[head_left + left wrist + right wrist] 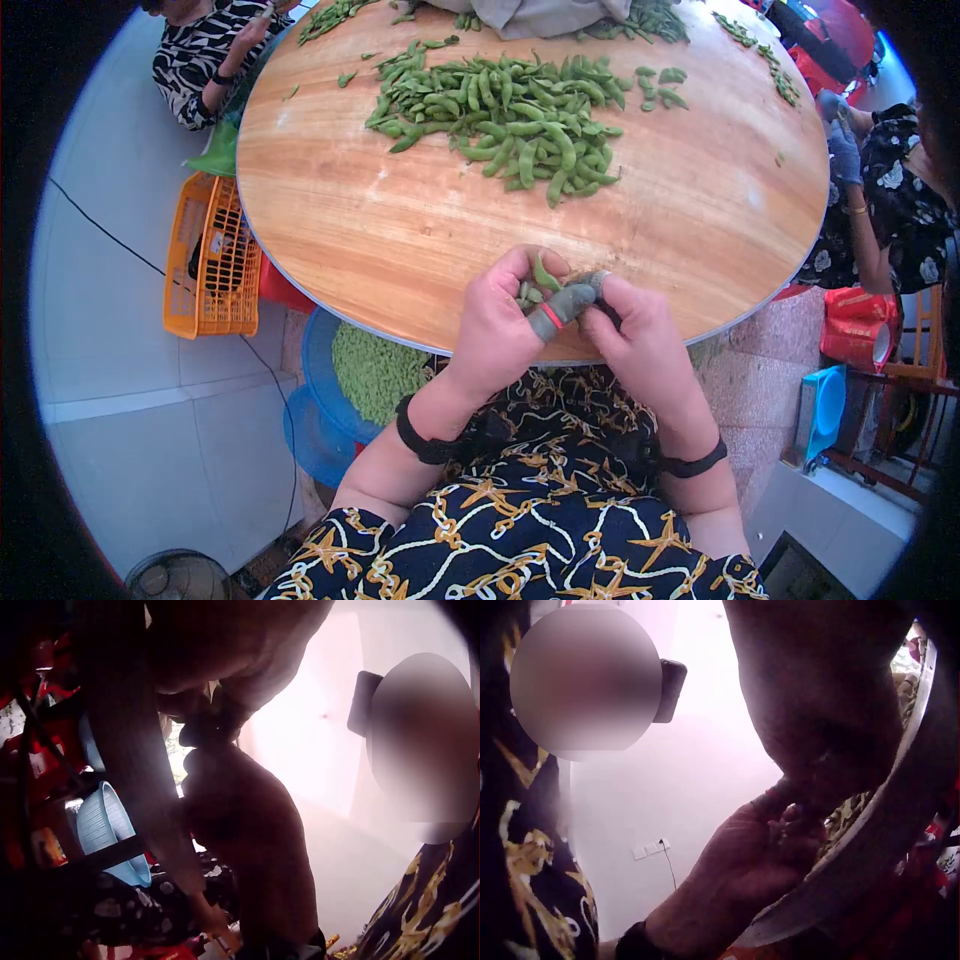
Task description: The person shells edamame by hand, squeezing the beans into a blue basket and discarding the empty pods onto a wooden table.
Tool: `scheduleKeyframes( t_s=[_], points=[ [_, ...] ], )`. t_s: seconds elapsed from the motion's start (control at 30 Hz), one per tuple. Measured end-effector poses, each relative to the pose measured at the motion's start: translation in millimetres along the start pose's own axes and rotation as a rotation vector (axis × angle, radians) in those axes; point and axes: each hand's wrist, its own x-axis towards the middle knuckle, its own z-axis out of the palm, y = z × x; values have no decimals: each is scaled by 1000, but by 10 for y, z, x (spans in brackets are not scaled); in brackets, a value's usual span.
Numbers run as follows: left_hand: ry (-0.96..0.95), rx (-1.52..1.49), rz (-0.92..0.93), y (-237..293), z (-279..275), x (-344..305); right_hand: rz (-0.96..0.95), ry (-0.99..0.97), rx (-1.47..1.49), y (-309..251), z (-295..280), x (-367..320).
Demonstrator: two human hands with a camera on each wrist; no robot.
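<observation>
My left hand (pixel 500 325) is over the table's near edge and holds green soybean pods (pixel 545 274) in its curled fingers. A dark green cover with a red band (pixel 556 314) wraps its thumb, which points toward the other hand. Right beside it, my right hand (pixel 642 325) has bent fingers, their tips meeting the covered thumb's tip. I cannot tell what those right fingertips pinch. Further in on the round wooden table (pixel 320 200) lies a large heap of soybean pods (pixel 520 110). Both wrist views show the hands dark and close together.
A blue basin (pixel 320 365) of shelled beans (pixel 375 370) stands below the table at left, near an orange crate (pixel 250 290). Grey cloth (pixel 540 18) lies at the far edge. Other people sit at left (pixel 205 60) and right (pixel 890 190).
</observation>
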Motion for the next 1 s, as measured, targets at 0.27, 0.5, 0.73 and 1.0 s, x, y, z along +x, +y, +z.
scheduleKeyframes(
  t_s=[0.27, 0.5, 0.73, 1.0],
  points=[
    [-197, -55, -22, -36, -139, 38, 280, -160, 382, -11, -153, 83],
    [-272, -643, -232, 11, -161, 56, 350, -306, 484, 32, -221, 79],
    [-155, 208, 175, -22, -88, 18, 76, 27, 93, -59, -176, 115],
    [-145, 531, 485, 80, -151, 24, 113, -41, 341, -18, -83, 56]
  ],
)
